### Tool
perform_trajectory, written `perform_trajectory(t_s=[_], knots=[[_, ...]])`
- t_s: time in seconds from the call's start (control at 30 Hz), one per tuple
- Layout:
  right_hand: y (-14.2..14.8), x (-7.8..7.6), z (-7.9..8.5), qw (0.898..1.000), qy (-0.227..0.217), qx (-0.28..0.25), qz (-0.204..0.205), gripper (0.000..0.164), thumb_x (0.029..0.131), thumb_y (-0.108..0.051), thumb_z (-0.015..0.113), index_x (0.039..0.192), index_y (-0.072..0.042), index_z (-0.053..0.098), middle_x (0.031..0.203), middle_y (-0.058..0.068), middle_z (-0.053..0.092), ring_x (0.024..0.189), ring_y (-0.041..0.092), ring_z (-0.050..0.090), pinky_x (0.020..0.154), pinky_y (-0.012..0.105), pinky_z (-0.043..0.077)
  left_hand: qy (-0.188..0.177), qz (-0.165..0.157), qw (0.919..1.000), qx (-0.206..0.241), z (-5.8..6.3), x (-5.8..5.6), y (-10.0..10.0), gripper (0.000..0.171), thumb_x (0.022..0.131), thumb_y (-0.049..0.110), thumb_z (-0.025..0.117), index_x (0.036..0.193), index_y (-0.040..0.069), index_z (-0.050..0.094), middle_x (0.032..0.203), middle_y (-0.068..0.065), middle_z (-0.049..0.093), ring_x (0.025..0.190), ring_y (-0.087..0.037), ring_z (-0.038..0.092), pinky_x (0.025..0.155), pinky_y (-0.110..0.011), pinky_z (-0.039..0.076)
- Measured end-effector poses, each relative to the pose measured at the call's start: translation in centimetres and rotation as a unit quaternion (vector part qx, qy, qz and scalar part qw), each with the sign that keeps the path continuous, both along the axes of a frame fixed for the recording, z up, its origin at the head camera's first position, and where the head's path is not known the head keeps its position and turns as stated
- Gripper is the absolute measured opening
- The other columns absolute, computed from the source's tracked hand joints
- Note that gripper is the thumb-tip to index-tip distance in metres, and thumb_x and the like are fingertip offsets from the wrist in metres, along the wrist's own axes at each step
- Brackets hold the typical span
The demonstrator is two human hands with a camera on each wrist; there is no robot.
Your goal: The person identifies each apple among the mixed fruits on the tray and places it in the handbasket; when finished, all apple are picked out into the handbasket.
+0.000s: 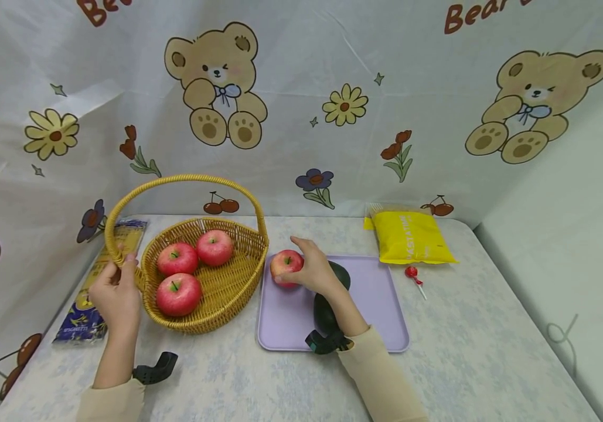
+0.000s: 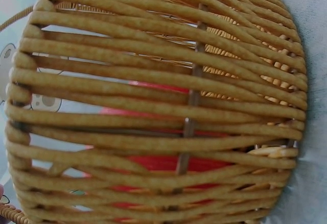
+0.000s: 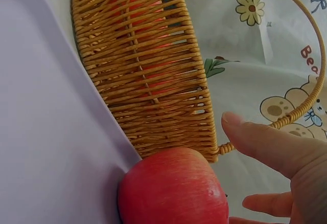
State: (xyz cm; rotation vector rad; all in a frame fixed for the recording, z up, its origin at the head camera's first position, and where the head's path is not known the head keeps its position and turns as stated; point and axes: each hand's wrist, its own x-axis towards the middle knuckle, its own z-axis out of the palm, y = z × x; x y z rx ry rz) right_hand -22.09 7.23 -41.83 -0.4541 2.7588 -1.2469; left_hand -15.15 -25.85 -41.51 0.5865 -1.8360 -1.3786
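Note:
In the head view my left hand (image 1: pixel 119 296) pinches the lower left of the handle (image 1: pixel 185 177) of a yellow wicker basket (image 1: pixel 230 316). Three red apples, one of them the front apple (image 1: pixel 179 295), lie inside it. My right hand (image 1: pixel 316 268) reaches over a lilac tray (image 1: pixel 380 328), thumb and fingers spread about another red apple (image 1: pixel 284 262) at the tray's back left corner. From the right wrist, the thumb (image 3: pixel 255 137) shows apart from this apple (image 3: pixel 173 191). The left wrist view is filled by the basket's woven side (image 2: pixel 153 116).
Under my right forearm, a dark green, smooth thing (image 1: pixel 324 315) lies partly hidden on the tray. A yellow pasta bag (image 1: pixel 409 237) and a red lollipop (image 1: pixel 412 272) are to the right. A spaghetti packet (image 1: pixel 82 316) lies left of the basket. A bear-print cloth (image 1: pixel 290 76) hangs behind.

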Motion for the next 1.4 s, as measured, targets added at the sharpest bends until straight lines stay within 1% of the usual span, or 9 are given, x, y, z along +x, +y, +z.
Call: perform_trajectory(t_s=[0.23, 0.3, 0.4, 0.53, 0.67, 0.83, 1.0, 1.2, 1.4], knots=[[-0.1, 0.0, -0.4, 1.0, 0.011, 0.005, 0.006, 0.092, 0.07, -0.032, 0.088, 0.144, -0.002, 0.044, 0.145, 0.022, 0.046, 0.133, 0.038, 0.044, 0.105, 0.054, 0.041, -0.014, 0.002, 0.9999, 0.004, -0.1, 0.1, 0.0, 0.035, 0.096, 0.034, 0.062, 0.116, 0.007, 0.073, 0.113, 0.011, 0.069, 0.084, 0.005, 0.058, 0.067, -0.007, 0.044], [-0.1, -0.1, -0.5, 1.0, 0.011, 0.006, 0.006, 0.091, 0.07, -0.032, 0.088, 0.144, -0.002, 0.044, 0.144, 0.022, 0.046, 0.133, 0.038, 0.044, 0.106, 0.054, 0.041, -0.014, 0.001, 0.9999, 0.003, -0.1, 0.1, 0.0, 0.035, 0.096, 0.034, 0.062, 0.116, 0.007, 0.073, 0.114, 0.01, 0.069, 0.084, 0.004, 0.058, 0.068, -0.007, 0.044], [-0.2, -0.2, -0.6, 1.0, -0.001, 0.002, 0.002, 0.091, 0.07, -0.029, 0.088, 0.145, -0.003, 0.043, 0.145, 0.02, 0.046, 0.134, 0.036, 0.044, 0.107, 0.053, 0.04, -0.007, -0.001, 1.0, 0.003, -0.1, 0.0, -0.1, 0.034, 0.096, 0.033, 0.062, 0.116, 0.007, 0.073, 0.112, 0.013, 0.068, 0.084, 0.004, 0.058, 0.069, -0.007, 0.045], [-0.2, -0.3, -0.8, 1.0, -0.01, 0.007, -0.001, 0.092, 0.069, -0.029, 0.089, 0.145, -0.005, 0.044, 0.145, 0.019, 0.047, 0.133, 0.035, 0.045, 0.106, 0.052, 0.042, -0.003, 0.0, 1.0, 0.004, -0.2, -0.1, -0.1, 0.034, 0.095, 0.032, 0.063, 0.114, 0.006, 0.073, 0.11, 0.017, 0.067, 0.082, 0.005, 0.058, 0.066, -0.008, 0.044], [-0.2, -0.2, -0.8, 1.0, -0.015, 0.01, -0.002, 0.092, 0.069, -0.028, 0.089, 0.145, -0.005, 0.044, 0.145, 0.018, 0.047, 0.132, 0.034, 0.046, 0.106, 0.052, 0.042, -0.003, 0.001, 1.0, 0.003, -0.3, 0.0, -0.2, 0.034, 0.095, 0.031, 0.063, 0.113, 0.004, 0.074, 0.116, 0.013, 0.067, 0.082, 0.004, 0.057, 0.06, -0.009, 0.041], [-0.2, -0.3, -1.0, 1.0, -0.02, 0.013, 0.001, 0.093, 0.068, -0.027, 0.09, 0.145, -0.005, 0.044, 0.146, 0.018, 0.046, 0.134, 0.034, 0.045, 0.107, 0.052, 0.041, -0.009, -0.001, 0.9999, 0.006, -0.1, 0.1, 0.0, 0.036, 0.096, 0.032, 0.062, 0.114, 0.003, 0.073, 0.121, 0.009, 0.068, 0.084, 0.004, 0.056, 0.062, -0.008, 0.041], [-0.2, -0.3, -1.1, 1.0, -0.013, 0.013, 0.012, 0.092, 0.068, -0.024, 0.09, 0.144, -0.002, 0.044, 0.144, 0.019, 0.047, 0.133, 0.035, 0.046, 0.107, 0.05, 0.041, -0.014, 0.003, 0.9998, 0.01, 0.1, 0.1, 0.0, 0.037, 0.096, 0.034, 0.062, 0.116, 0.005, 0.072, 0.117, 0.009, 0.069, 0.086, 0.004, 0.057, 0.066, -0.006, 0.044], [-0.3, -0.3, -1.4, 1.0, -0.017, 0.02, 0.014, 0.092, 0.067, -0.018, 0.09, 0.144, -0.002, 0.044, 0.142, 0.018, 0.049, 0.13, 0.033, 0.048, 0.107, 0.049, 0.041, -0.006, 0.004, 1.0, 0.002, 0.0, 0.0, 0.0, 0.035, 0.095, 0.033, 0.063, 0.115, 0.006, 0.073, 0.106, 0.011, 0.07, 0.081, 0.004, 0.058, 0.064, -0.007, 0.044], [-0.4, -0.3, -1.5, 0.999, -0.008, 0.038, 0.014, 0.088, 0.068, -0.013, 0.088, 0.143, 0.0, 0.045, 0.137, 0.019, 0.053, 0.124, 0.033, 0.052, 0.106, 0.049, 0.043, -0.003, 0.0, 1.0, 0.007, 0.1, 0.2, 0.0, 0.035, 0.095, 0.033, 0.064, 0.116, 0.006, 0.072, 0.108, 0.012, 0.07, 0.082, 0.005, 0.059, 0.068, -0.006, 0.045]])
